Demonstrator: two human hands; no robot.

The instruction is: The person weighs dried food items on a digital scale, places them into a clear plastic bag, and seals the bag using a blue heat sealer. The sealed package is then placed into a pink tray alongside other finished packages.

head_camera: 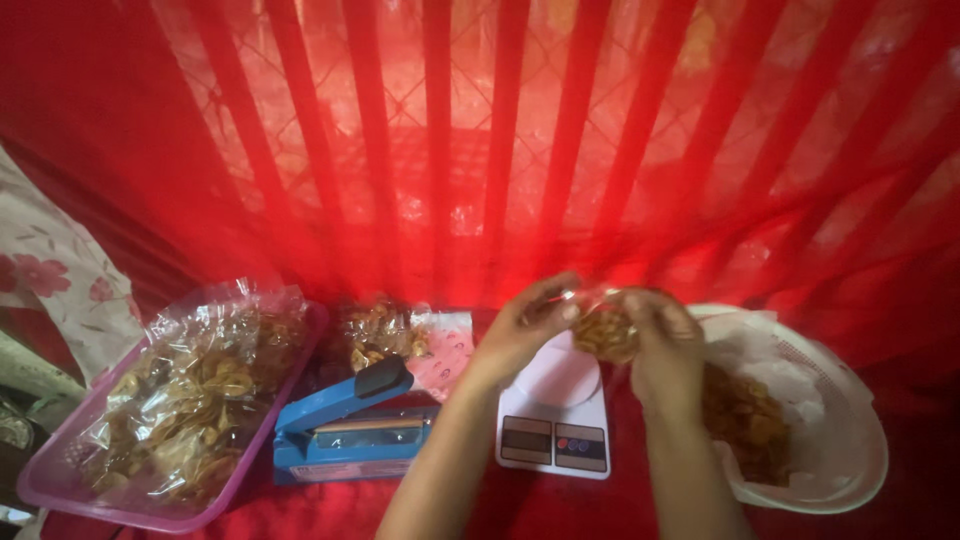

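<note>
Against the red curtain, both hands — left hand, right hand — pinched a small chip bag just above the white scale, the blue sealer waiting at nine o'clock.

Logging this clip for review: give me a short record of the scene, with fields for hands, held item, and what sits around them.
left hand: left hand pinches the top of a small clear bag of chips
right hand: right hand grips the same bag
below the bag: white kitchen scale
right side: white bowl lined with plastic, holding loose chips
left side: blue heat sealer; pink tray of filled bags
backdrop: red curtain
</note>
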